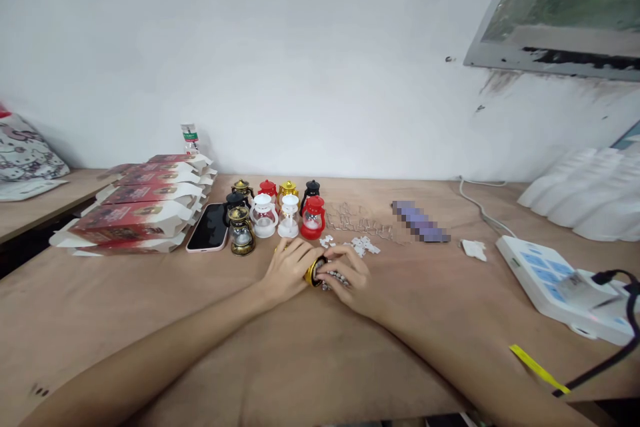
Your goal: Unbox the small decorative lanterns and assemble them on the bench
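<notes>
My left hand [290, 270] is wrapped round a small gold lantern [309, 275], tipped on its side with its open base facing right. At that base the fingers of my right hand [350, 280] are pinched together, and whatever they hold is hidden. Small silver round pieces [340, 277], like button cells, lie under my right hand. Several small lanterns stand just beyond, among them a red lantern [313, 218], a white lantern [263, 215] and a black-and-gold lantern [242, 231]. White plastic bits [364, 246] and thin wire handles [360, 220] are scattered behind my right hand.
Red printed boxes [135, 210] are stacked at the left, beside a phone [209, 227]. A blurred purple item [420, 221] lies right of the wires. At the right are a white power strip [555, 287], its cable, a yellow strip [539, 369] and white stacked pieces [590, 193].
</notes>
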